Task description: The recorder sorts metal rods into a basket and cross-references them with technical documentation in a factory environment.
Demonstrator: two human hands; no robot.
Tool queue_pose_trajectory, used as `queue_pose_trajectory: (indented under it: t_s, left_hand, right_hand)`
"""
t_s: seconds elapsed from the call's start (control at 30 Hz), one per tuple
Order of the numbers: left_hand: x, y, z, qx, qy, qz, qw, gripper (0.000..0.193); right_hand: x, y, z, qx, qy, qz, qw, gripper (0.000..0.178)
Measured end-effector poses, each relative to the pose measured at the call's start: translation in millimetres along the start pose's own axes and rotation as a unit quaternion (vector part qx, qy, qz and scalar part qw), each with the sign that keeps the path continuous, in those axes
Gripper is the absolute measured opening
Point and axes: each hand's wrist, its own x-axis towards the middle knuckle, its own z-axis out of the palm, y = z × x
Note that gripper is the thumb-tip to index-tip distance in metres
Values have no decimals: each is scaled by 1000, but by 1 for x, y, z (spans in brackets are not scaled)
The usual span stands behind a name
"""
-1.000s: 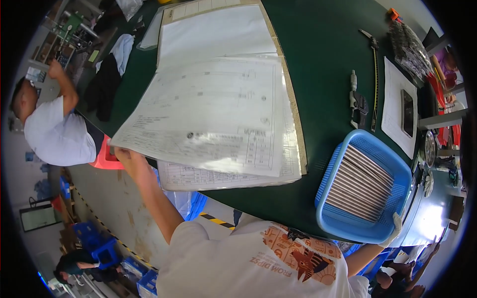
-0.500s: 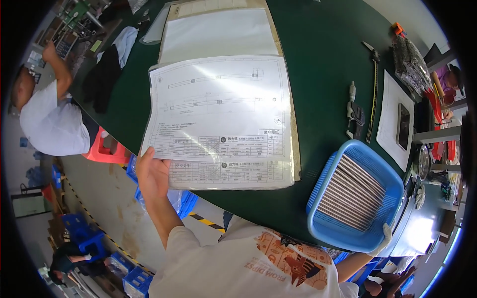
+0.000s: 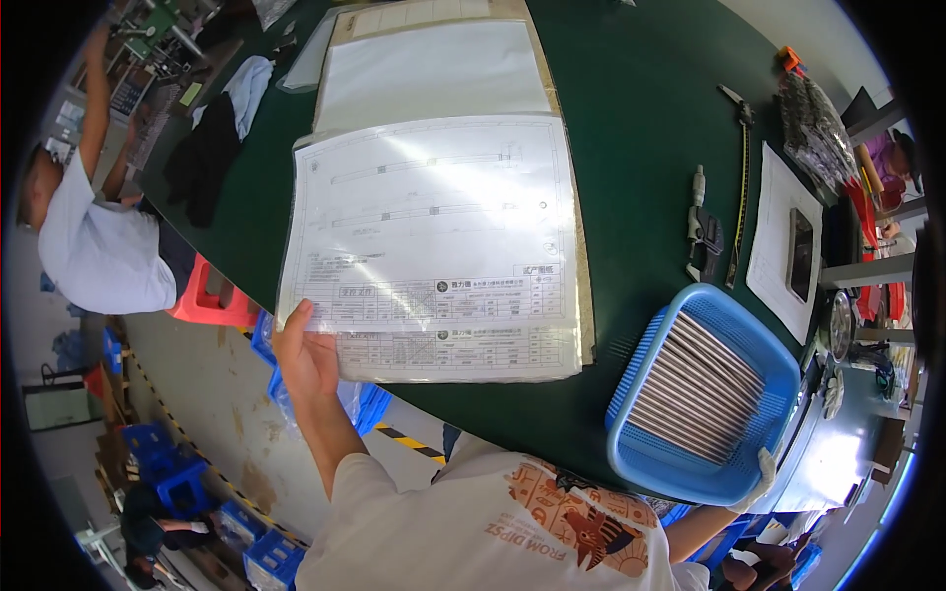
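My bare left hand (image 3: 309,357) holds the near left corner of a white printed drawing sheet with a glossy, see-through cover (image 3: 434,251), thumb on top and the fingers mostly hidden underneath. My right hand in a white glove (image 3: 764,483) touches the near right corner of a light blue, open-mesh plastic basket (image 3: 650,475) from outside; most of its fingers are out of sight, so I cannot tell whether they grip.

The drawing sheet lies face up, covering most of a second printed sheet (image 3: 463,369) whose lower strip shows beneath it. Both rest over a tan board (image 3: 588,305) on the dark green table (image 3: 631,177). In the basket, slim silvery metal rods (image 3: 698,391) lie side by side.

As far as I can judge, the drawing is laid out but its corner is not yet let go, and the rods I see are all together in the basket, none in my left hand.

Beyond the basket, a micrometer with a dark frame and silvery barrel (image 3: 705,236) and a long, thin yellow-and-black measuring tool (image 3: 739,177) lie with no hand on them. A black phone-like slab (image 3: 801,241) rests on white paper (image 3: 774,227), and farther off sits a crinkled clear plastic bag (image 3: 803,108).
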Motion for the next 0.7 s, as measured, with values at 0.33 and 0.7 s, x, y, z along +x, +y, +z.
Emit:
queue_pose_trajectory:
  t_s: [0.33,0.7]
  left_hand:
    - [-31,-11,4,-86,-115,-29,989,55]
    - [-39,-21,94,44,-78,-29,996,57]
  right_hand:
    - [-6,-8,-1,-3,-8,-17,1000,49]
    - [-3,-1,7,0,-3,-24,1000,54]
